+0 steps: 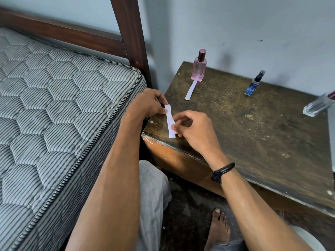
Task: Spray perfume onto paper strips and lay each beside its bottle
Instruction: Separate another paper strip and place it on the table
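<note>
Paper strips pinched at the table's near-left corner, bottles lined up at the back.

A striped mattress (54,105) is seen left of the worn wooden table (253,134). Faint lettering on the pink bottle (198,67) can't be read; a used strip (190,90) is laid touching its base. A small blue bottle (254,84) and a clear bottle (319,105) are stood further right. The small stack of white strips (170,120) is gripped by the left hand (146,104) at the top and the right hand (194,129) lower down.

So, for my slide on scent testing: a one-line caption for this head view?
Both hands hold paper strips over the table; one strip lies by the pink bottle.
</note>
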Action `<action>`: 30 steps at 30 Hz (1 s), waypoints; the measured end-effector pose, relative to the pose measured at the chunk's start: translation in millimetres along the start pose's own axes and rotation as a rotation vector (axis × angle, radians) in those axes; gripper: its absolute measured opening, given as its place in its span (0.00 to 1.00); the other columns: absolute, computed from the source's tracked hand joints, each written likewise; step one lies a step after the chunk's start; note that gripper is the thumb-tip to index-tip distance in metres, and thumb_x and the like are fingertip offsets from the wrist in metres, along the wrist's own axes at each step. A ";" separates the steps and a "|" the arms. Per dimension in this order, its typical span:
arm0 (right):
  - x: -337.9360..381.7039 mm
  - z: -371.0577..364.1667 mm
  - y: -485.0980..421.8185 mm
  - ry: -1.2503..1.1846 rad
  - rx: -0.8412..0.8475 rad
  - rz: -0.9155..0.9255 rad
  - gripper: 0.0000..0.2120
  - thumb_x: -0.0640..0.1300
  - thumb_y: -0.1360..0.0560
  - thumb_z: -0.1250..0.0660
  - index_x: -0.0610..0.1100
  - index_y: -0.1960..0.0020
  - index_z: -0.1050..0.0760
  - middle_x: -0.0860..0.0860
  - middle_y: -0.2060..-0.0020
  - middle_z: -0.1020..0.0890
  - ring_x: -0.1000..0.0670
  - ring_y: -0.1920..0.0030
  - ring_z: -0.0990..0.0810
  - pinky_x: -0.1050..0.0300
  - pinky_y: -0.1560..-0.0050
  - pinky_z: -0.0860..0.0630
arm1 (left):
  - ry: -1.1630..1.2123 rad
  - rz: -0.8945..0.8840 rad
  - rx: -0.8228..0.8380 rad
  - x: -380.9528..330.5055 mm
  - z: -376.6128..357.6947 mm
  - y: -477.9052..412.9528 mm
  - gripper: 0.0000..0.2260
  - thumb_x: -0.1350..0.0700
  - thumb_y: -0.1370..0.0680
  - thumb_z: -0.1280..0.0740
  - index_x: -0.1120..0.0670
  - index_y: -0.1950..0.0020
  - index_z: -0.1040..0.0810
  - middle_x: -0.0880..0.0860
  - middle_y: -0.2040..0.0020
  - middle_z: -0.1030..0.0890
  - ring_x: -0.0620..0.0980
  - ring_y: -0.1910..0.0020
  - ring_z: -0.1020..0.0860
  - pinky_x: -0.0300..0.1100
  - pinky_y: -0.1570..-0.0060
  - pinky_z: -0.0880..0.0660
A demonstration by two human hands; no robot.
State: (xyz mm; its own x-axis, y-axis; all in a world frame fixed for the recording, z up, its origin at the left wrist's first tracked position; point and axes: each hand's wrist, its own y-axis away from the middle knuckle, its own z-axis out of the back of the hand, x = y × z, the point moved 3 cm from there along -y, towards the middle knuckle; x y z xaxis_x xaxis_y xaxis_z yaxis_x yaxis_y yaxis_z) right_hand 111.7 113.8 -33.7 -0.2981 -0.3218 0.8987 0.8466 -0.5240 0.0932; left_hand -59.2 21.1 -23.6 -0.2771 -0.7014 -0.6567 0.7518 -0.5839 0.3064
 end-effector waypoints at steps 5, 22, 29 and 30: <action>2.0 1.8 0.9 -0.017 -0.005 -0.002 0.10 0.38 0.26 0.24 0.52 0.50 0.17 0.56 0.64 0.14 0.57 0.67 0.16 0.57 0.60 0.21 | -0.002 0.006 0.003 -1.4 0.0 0.8 0.11 0.61 0.30 0.21 0.47 0.59 0.19 0.48 0.59 0.24 0.47 0.59 0.25 0.46 0.53 0.24; 4.0 2.6 1.7 0.023 0.004 0.008 0.06 0.40 0.24 0.25 0.51 0.52 0.17 0.54 0.65 0.14 0.52 0.65 0.16 0.50 0.55 0.18 | -0.001 0.008 0.012 -1.3 0.1 0.9 0.10 0.60 0.29 0.21 0.47 0.59 0.19 0.48 0.59 0.23 0.48 0.58 0.24 0.52 0.46 0.21; 3.7 3.7 1.6 -0.017 0.019 -0.011 0.07 0.35 0.24 0.26 0.46 0.54 0.14 0.51 0.65 0.14 0.53 0.67 0.15 0.59 0.57 0.18 | 0.001 0.000 0.004 -0.4 -0.5 0.0 0.11 0.60 0.30 0.21 0.46 0.60 0.20 0.48 0.60 0.23 0.48 0.59 0.24 0.46 0.52 0.24; 3.3 3.5 1.2 -0.014 0.017 -0.012 0.07 0.35 0.24 0.26 0.46 0.55 0.14 0.50 0.66 0.14 0.53 0.67 0.16 0.59 0.57 0.19 | 0.005 -0.002 -0.003 0.2 -0.4 -0.1 0.11 0.60 0.31 0.21 0.46 0.60 0.19 0.48 0.61 0.24 0.48 0.60 0.25 0.45 0.54 0.25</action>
State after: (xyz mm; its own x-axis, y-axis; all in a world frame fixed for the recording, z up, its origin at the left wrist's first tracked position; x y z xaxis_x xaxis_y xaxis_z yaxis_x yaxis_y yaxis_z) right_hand 113.3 114.9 -29.2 -0.3023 -0.3041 0.9034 0.8505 -0.5140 0.1116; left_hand -59.1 21.2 -24.1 -0.2751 -0.6982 -0.6609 0.7533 -0.5837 0.3030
